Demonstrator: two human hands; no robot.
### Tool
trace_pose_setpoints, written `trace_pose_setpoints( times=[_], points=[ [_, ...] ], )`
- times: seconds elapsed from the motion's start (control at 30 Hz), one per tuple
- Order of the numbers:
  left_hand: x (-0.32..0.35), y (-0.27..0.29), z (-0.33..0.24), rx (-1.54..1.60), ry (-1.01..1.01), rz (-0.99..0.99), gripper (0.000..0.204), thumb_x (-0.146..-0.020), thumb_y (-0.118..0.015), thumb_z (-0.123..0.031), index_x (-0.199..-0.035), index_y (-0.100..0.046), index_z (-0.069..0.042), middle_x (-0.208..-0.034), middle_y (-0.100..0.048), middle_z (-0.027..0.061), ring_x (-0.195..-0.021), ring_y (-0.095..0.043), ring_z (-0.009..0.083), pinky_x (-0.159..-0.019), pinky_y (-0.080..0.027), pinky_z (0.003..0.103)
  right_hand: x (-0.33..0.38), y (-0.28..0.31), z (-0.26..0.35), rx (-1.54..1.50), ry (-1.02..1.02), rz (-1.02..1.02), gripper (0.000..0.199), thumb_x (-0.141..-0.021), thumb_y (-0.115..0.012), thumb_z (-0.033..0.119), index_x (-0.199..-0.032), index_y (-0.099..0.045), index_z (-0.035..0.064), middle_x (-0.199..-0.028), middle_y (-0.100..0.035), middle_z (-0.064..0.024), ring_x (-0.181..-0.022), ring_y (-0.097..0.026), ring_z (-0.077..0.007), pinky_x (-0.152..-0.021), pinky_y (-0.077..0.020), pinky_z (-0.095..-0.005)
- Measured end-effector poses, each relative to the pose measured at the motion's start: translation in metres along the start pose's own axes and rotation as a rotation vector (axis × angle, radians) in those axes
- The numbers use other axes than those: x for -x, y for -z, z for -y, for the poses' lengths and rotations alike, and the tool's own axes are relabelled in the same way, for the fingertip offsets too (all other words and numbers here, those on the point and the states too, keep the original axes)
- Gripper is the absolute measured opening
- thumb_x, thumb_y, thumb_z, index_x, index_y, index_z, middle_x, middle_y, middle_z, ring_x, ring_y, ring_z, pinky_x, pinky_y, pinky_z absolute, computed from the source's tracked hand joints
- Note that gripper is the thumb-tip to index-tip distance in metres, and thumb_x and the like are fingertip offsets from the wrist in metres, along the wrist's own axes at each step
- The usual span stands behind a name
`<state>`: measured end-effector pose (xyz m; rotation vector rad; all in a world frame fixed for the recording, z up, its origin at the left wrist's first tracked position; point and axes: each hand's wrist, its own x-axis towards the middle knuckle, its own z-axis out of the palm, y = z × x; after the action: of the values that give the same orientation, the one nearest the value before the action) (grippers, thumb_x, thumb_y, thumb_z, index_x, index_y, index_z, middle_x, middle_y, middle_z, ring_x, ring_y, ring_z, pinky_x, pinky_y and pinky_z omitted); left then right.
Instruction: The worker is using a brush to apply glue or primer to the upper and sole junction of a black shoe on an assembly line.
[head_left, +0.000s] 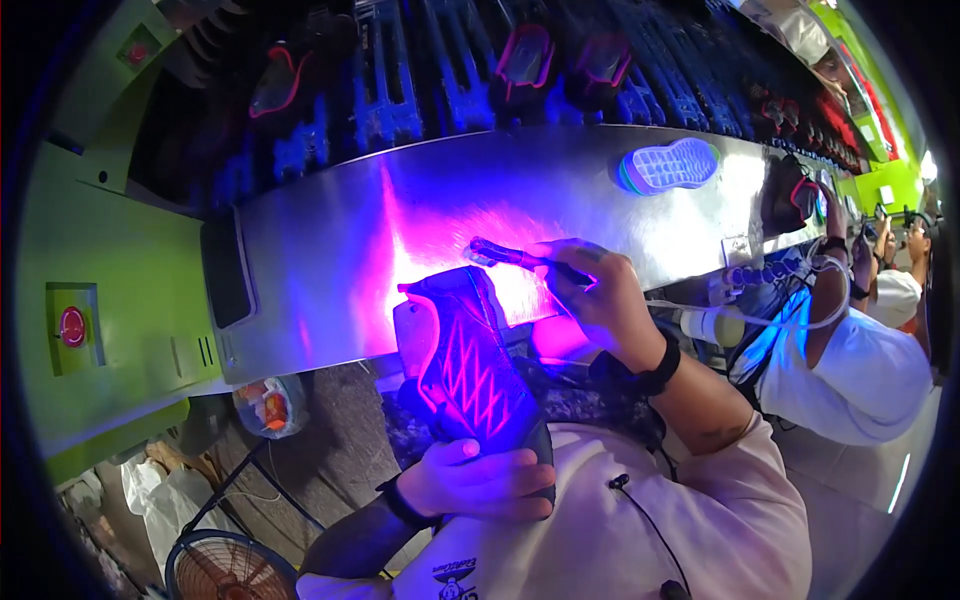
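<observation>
In my left hand (475,480) is a dark shoe upper (475,385), held near the bench's front edge with my fingers wrapped round its lower end. Pink lines glow in a crisscross on its side, and another bright line curves along its left edge. My right hand (595,295) grips a dark-handled brush (510,255) above and to the right of the upper. The brush's head points left, just over the upper's far end, apparently apart from it. Violet light washes over both; the bristles are too small to make out clearly.
On the metal bench (310,240) a pale shoe sole (670,165) lies at the back right. Behind are blue racks (385,95) with several shoe uppers. A green cabinet (140,290) stands left, a fan (230,570) lower left. A co-worker in white (850,375) works at right.
</observation>
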<state>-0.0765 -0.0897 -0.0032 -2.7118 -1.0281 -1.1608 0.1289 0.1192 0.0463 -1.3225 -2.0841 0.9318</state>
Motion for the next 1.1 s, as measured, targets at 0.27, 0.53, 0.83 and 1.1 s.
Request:
trace_pose_setpoints(
  times=[0.27, 0.53, 0.83, 1.1],
  points=[
    [-0.003, 0.013, 0.012, -0.07, -0.1, 0.082, 0.06, -0.103, -0.042, -0.041, -0.161, -0.029, -0.039, -0.168, -0.035, -0.0096, -0.154, -0.034, 0.0122, -0.126, -0.014, 0.048, 0.008, 0.014, 0.0, -0.232, -0.21, 0.21, 0.034, -0.093, -0.074, 0.008, -0.125, -0.072, -0.0015, -0.108, -0.077, -0.0129, -0.095, -0.069, -0.013, -0.084, -0.0549, -0.0301],
    [0.015, 0.01, 0.003, -0.086, -0.14, 0.141, 0.064, -0.101, -0.059, -0.043, -0.158, -0.032, -0.045, -0.164, -0.038, -0.0157, -0.15, -0.038, 0.0117, -0.128, -0.011, 0.053, 0.046, 0.011, 0.0, -0.32, -0.248, 0.194, 0.03, -0.097, -0.071, 0.008, -0.127, -0.073, 0.0057, -0.114, -0.077, -0.0135, -0.099, -0.071, -0.0164, -0.089, -0.0546, -0.0317],
    [0.036, -0.016, -0.013, -0.268, 0.015, -0.091, 0.111, -0.082, -0.086, -0.032, -0.166, -0.013, -0.038, -0.172, -0.023, -0.0092, -0.156, -0.03, 0.0178, -0.127, -0.011, 0.058, 0.092, 0.016, -0.007, -0.337, -0.11, 0.198, 0.035, -0.095, -0.072, 0.005, -0.13, -0.072, 0.0066, -0.114, -0.077, -0.0133, -0.102, -0.072, -0.0202, -0.092, -0.0545, -0.0331],
    [0.007, -0.015, -0.012, -0.253, 0.066, -0.046, 0.113, -0.087, -0.081, -0.043, -0.167, -0.002, -0.033, -0.175, -0.012, -0.0031, -0.16, -0.018, 0.0234, -0.126, -0.004, 0.064, 0.059, -0.01, -0.012, -0.345, -0.156, 0.115, 0.032, -0.095, -0.072, 0.01, -0.127, -0.074, 0.0086, -0.113, -0.077, -0.015, -0.106, -0.074, -0.03, -0.093, -0.057, -0.0406]
  ],
)
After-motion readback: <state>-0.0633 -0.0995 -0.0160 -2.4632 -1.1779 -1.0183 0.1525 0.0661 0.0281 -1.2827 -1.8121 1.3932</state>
